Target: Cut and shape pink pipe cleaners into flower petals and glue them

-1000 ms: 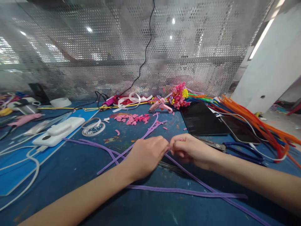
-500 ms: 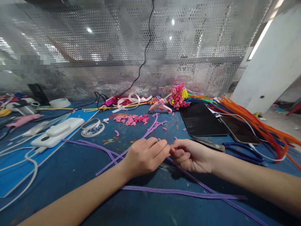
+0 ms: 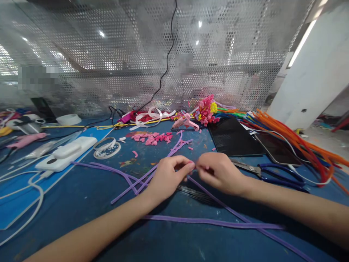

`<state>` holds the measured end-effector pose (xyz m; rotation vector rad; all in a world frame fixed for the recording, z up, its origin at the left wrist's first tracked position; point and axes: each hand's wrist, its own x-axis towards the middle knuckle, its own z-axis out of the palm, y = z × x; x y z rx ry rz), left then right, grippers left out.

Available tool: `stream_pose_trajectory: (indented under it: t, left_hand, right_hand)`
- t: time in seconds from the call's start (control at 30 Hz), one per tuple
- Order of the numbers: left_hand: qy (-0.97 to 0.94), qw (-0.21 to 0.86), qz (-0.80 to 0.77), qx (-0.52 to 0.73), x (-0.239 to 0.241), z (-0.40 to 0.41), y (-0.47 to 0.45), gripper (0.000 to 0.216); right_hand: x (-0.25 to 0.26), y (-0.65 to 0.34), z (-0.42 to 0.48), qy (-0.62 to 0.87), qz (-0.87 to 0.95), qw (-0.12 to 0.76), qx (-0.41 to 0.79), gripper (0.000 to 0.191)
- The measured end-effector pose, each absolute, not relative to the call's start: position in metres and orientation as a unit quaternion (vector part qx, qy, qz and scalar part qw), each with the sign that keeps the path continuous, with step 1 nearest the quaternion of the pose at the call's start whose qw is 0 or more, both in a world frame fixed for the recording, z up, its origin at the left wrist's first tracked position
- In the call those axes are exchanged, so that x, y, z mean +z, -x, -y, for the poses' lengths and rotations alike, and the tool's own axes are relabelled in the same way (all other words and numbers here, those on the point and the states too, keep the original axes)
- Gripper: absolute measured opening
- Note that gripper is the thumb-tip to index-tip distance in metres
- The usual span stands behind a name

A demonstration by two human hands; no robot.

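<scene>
Both hands have come up off the table a little since half a second ago. The right hand [image 3: 221, 173] has rolled knuckles-up, and the left hand [image 3: 165, 177] has stretched its curled fingers into a thumb-and-forefinger pinch. They meet tip to tip over the blue table [image 3: 81, 196].

Judging by the pose, the work is a fine twist or bend at one spot on the purple stem [image 3: 223, 206]. It runs from the meeting fingertips down to the right across the table and crosses a second stem [image 3: 191, 220] lying flat. Both pinches look narrow and closed on the stem, though the contact itself is small and partly hidden (a fleck of pink there could be a nail or a scrap, I cannot tell which). The next move calls for one hand to hold steady while the other turns, with the two pinches kept close together so the stem does not buckle between them.

Both forearms come in low from the near edge with the wrists just above the surface. The left wrist is bent inward and the right one is nearly straight.

Blue-handled scissors [image 3: 272, 173] lie just beyond the right wrist. Pink bits [image 3: 154, 137] and a glue gun [image 3: 187, 122] sit farther back.
</scene>
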<state>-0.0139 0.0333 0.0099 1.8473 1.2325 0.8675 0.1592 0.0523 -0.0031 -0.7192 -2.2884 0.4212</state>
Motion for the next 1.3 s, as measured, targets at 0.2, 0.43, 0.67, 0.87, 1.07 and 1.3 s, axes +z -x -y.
stream_pose_trajectory:
  t: [0.2, 0.43, 0.67, 0.87, 1.07, 1.3]
  left_hand:
    - [-0.383, 0.763, -0.448, 0.266, 0.002, -0.036, 0.010, 0.024]
    - [-0.387, 0.700, -0.384, 0.460, -0.013, -0.055, 0.018, 0.011]
    - [-0.354, 0.687, -0.400, 0.493, -0.019, -0.057, 0.014, 0.006]
    - [-0.350, 0.685, -0.379, 0.513, -0.020, -0.054, 0.014, 0.008]
    - [-0.335, 0.662, -0.359, 0.566, -0.026, -0.056, 0.016, 0.010]
    - [-0.304, 0.646, -0.359, 0.601, -0.025, -0.058, 0.016, 0.009]
  right_hand:
    - [0.010, -0.178, -0.066, -0.014, 0.933, 0.218, -0.284, 0.020]
    - [0.014, -0.248, -0.060, 0.464, 0.878, 0.067, -0.098, 0.013]
    - [0.003, -0.336, -0.013, 0.574, 0.805, 0.016, 0.148, 0.033]
    - [-0.012, -0.335, -0.019, 0.606, 0.789, 0.030, 0.099, 0.034]
    - [-0.023, -0.312, -0.023, 0.601, 0.799, 0.041, 0.001, 0.007]
    - [0.006, -0.253, -0.022, 0.605, 0.780, 0.101, 0.121, 0.037]
